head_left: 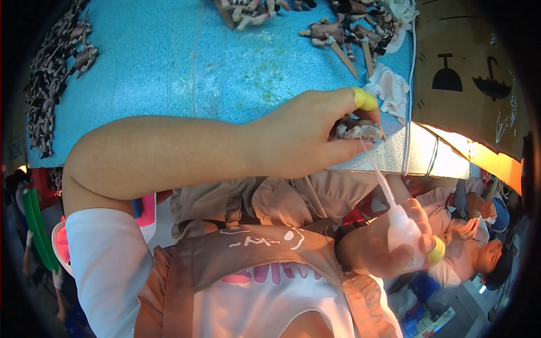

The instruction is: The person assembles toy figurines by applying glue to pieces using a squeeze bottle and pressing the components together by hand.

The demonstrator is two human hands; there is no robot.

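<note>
My left hand (313, 132) reaches across over the blue work surface, its fingers and thumb closed around a small brown-and-white figure (359, 131). Most of that figure is hidden inside the hand. Lower and to the right, my right hand (389, 260) is wrapped around a translucent white squeeze bottle (402, 225) with a long thin nozzle. The nozzle points up toward the figure, and a fine tip seems to come close to it; whether they touch I cannot tell. Yellow covers wrap a finger of each hand.
Similar figures (332, 32) with flat wooden sticks lie at the top right, others (245, 12) at the top. Many more are heaped along the left edge (48, 84). A crumpled white cloth (389, 90) sits near the cardboard box (468, 73). Another person (468, 248) sits at right.
</note>
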